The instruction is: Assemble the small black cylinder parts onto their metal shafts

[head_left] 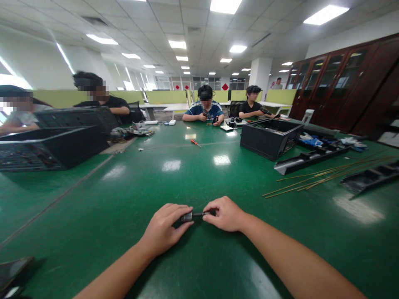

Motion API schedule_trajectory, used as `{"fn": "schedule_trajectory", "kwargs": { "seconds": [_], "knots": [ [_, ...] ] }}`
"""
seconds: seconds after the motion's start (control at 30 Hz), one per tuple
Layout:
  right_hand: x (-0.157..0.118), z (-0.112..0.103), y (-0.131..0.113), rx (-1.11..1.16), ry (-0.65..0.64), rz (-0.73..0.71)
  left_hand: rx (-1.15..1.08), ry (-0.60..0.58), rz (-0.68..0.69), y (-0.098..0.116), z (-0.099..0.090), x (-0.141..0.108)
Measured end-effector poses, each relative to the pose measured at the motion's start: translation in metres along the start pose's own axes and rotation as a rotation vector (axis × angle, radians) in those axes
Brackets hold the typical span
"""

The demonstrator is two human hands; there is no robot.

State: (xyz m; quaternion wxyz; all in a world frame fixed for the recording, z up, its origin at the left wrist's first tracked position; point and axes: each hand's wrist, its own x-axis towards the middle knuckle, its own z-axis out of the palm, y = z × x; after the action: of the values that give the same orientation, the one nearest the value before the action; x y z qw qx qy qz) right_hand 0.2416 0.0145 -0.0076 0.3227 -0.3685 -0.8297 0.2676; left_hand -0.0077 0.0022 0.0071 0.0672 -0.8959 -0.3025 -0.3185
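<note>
near the middle of the green surface (140, 187), left hand (165, 229) is curling part-closed around the thick end of a dark cylindrical part (187, 217); right hand (227, 214) is pinching its narrow end, fingertips nearly together. part is lying level between them; can't tell if it's touching the surface. risk: fingers are hiding both ends, so an off-axis pull or twist could bind or slip. orange screwdriver (194, 142) is lying well beyond, thin rods (293, 190) off right.
</note>
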Motion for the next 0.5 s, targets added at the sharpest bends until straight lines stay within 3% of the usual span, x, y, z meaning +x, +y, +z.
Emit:
{"fn": "schedule_trajectory", "kwargs": {
  "seconds": [0.37, 0.5],
  "knots": [
    [0.001, -0.004, 0.005, -0.009, 0.034, 0.042, -0.051, 0.02, -0.093, -0.005, -0.002, -0.001],
    [0.001, -0.007, 0.01, -0.013, 0.062, 0.101, -0.032, 0.033, -0.222, -0.013, -0.009, 0.0]
  ]
}}
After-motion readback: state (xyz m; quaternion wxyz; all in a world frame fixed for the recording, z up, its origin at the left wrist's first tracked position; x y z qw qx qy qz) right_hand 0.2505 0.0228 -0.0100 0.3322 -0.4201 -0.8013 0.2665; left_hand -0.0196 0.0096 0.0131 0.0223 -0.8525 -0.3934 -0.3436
